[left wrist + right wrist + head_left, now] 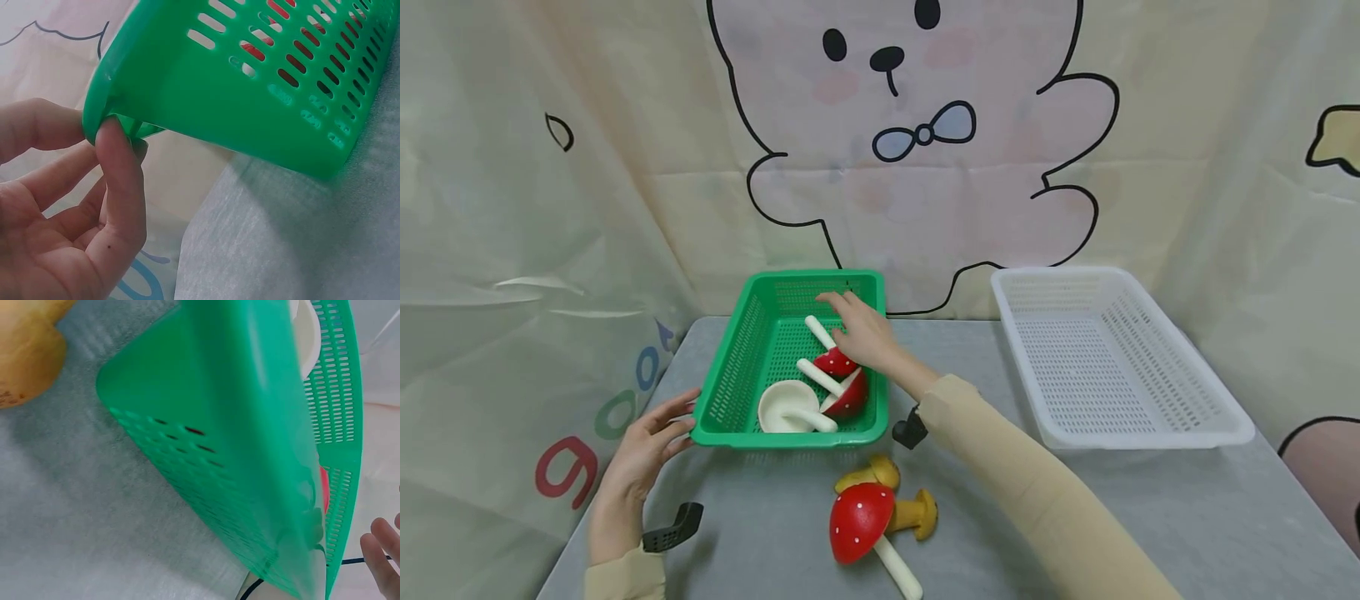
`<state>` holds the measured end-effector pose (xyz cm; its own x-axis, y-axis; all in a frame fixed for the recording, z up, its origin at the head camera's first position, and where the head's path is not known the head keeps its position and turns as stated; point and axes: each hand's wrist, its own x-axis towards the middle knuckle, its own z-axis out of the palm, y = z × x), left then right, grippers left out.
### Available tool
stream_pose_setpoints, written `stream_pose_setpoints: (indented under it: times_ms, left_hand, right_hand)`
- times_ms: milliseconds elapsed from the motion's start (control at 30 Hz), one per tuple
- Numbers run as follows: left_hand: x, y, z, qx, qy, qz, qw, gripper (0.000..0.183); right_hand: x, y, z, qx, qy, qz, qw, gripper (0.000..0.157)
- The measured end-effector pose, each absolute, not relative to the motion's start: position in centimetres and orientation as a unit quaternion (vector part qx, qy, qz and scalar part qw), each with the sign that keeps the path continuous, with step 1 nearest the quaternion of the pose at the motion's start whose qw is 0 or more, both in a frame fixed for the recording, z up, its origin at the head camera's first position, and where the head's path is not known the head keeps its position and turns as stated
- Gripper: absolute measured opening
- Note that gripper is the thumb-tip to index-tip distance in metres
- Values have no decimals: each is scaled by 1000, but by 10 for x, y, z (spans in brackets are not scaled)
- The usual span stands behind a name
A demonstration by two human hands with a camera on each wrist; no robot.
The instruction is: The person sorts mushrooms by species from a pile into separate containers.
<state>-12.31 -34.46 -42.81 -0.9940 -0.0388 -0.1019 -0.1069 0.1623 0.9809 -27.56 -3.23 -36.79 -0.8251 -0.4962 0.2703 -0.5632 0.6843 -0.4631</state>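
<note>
A green plastic basket (pixel 790 440) stands at centre-left, holding three red-capped toy mushrooms (pixel 852 398) with white stems; one lies with its pale underside up. My left hand (pixel 651 446) is at the basket's near left corner. In the left wrist view, its fingers (pixel 122 181) pinch the rim. My right hand (pixel 867 333) hovers over the basket's right side with fingers relaxed and nothing in them, above the farthest mushroom. Only its fingertips (pixel 378 553) show at the edge of the right wrist view.
In front of the basket lie another red toy mushroom (pixel 861 525) and two yellow-brown ones (pixel 913 514). A white basket (pixel 1150 439) stands on the right of the grey table (pixel 760 533). Behind hangs a printed curtain (pixel 662 125).
</note>
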Motion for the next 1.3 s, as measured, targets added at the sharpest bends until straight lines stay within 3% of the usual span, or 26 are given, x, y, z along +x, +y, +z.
stream_pose_setpoints:
  times_ms: [767, 1300]
  left_hand:
    - [-123, -347, -430, -38, 754, 655, 25, 56]
    - [-122, -344, -431, -38, 754, 655, 23, 56]
  right_hand:
    - [-227, -3, -340, 293, -910, 294, -2, 52]
    - [-183, 18, -333, 322, -881, 345, 18, 46]
